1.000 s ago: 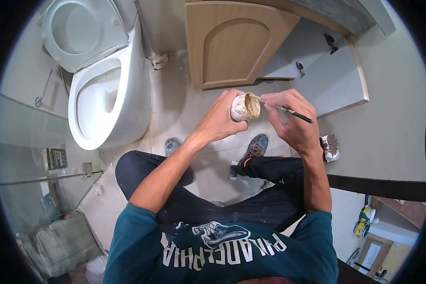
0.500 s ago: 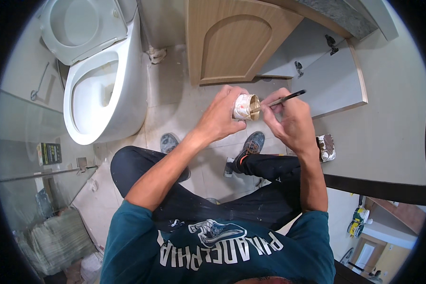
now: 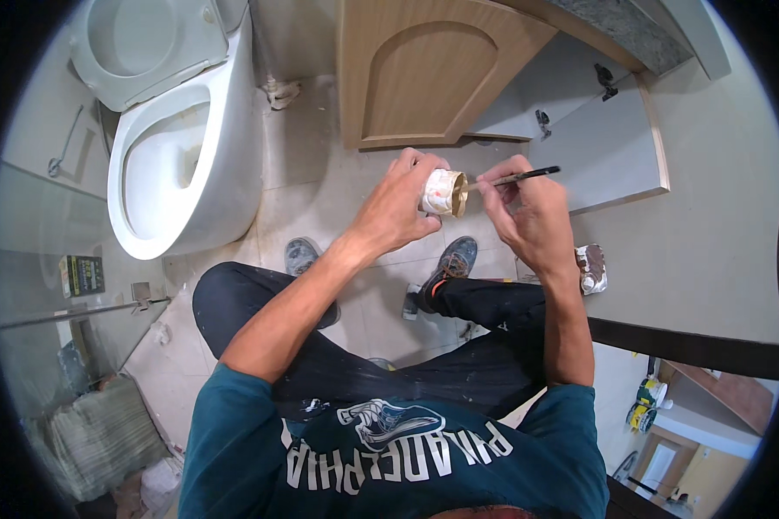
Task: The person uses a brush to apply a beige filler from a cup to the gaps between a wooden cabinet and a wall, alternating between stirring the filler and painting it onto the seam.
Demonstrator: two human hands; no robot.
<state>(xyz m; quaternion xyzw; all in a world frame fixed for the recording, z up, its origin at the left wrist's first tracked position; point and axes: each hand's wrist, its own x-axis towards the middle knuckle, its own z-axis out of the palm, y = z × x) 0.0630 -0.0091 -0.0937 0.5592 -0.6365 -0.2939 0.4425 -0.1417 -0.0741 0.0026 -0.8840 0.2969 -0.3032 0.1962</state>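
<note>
My left hand is wrapped round a small round tub, white and smeared outside, tan inside. Its mouth is tipped to the right. In my right hand a thin paintbrush is pinched between thumb and fingers. The dark handle end points right, and the brush tip sits at the mouth of the tub. How much is left in the tub I cannot make out.
Ahead is a wooden cabinet door, with a second, grey-faced door open to its right. A white toilet stands at the left. My shoes rest on the tiled floor. A white-smeared container sits by my right forearm.
The brush has drawn back slightly to the right, from inside the tub to its mouth. The tub has shifted a little left. Both hands keep their hold.
</note>
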